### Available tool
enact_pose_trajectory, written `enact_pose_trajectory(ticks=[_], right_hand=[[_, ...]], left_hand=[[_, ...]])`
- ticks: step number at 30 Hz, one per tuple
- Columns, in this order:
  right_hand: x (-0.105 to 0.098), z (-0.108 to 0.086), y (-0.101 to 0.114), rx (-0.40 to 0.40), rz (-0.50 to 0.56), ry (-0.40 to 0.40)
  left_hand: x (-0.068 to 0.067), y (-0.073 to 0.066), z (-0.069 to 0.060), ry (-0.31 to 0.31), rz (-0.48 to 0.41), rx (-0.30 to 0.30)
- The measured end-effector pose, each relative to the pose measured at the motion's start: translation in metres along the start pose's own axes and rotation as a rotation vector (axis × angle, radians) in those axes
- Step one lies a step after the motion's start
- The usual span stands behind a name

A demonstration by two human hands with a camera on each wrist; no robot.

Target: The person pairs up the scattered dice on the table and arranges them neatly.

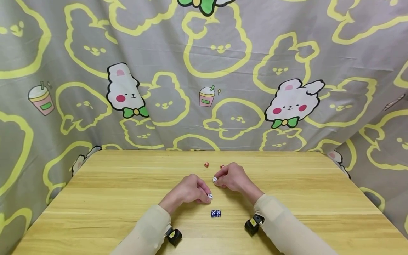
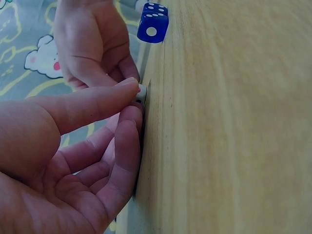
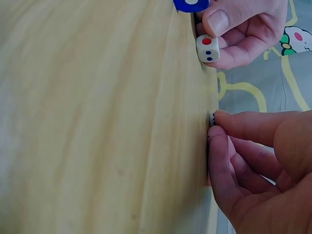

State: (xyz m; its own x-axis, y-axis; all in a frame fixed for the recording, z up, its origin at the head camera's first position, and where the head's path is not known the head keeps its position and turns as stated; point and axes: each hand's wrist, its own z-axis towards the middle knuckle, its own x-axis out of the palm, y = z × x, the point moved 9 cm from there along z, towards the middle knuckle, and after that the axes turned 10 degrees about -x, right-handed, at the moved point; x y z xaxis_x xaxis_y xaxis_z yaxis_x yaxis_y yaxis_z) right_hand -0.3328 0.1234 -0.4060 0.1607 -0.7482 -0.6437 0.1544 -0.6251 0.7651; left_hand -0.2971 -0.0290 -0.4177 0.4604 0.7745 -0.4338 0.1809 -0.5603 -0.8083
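My left hand (image 1: 190,190) pinches a white die (image 1: 210,196) between thumb and fingers, low over the tabletop. In the right wrist view this white die (image 3: 208,48) shows a red dot on one face and two dark dots on another. Farther back, my right hand (image 1: 233,177) pinches a second white die (image 1: 215,180); the fingertips cover much of it in the right wrist view. Two blue dice (image 1: 215,213) sit side by side in front of both hands. Beyond them lie two red dice, one in plain sight (image 1: 206,164), the other (image 1: 222,166) partly behind the right hand.
The wooden table (image 1: 111,198) reaches back to a grey curtain (image 1: 172,106) printed with yellow rabbit outlines. Each wrist wears a small black camera, one on the left wrist (image 1: 174,236) and one on the right (image 1: 253,226).
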Motion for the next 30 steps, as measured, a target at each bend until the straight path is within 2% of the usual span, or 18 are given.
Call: enact_pose_trajectory(ticks=[18, 30], right_hand=[[-0.001, -0.01, -0.003, -0.005, 0.073, 0.006], [0.003, -0.032, -0.002, -0.045, 0.12, 0.125]], left_hand=[[0.0, 0.0, -0.001, -0.006, 0.004, -0.003], [0.0, 0.0, -0.002, -0.006, 0.001, 0.0]])
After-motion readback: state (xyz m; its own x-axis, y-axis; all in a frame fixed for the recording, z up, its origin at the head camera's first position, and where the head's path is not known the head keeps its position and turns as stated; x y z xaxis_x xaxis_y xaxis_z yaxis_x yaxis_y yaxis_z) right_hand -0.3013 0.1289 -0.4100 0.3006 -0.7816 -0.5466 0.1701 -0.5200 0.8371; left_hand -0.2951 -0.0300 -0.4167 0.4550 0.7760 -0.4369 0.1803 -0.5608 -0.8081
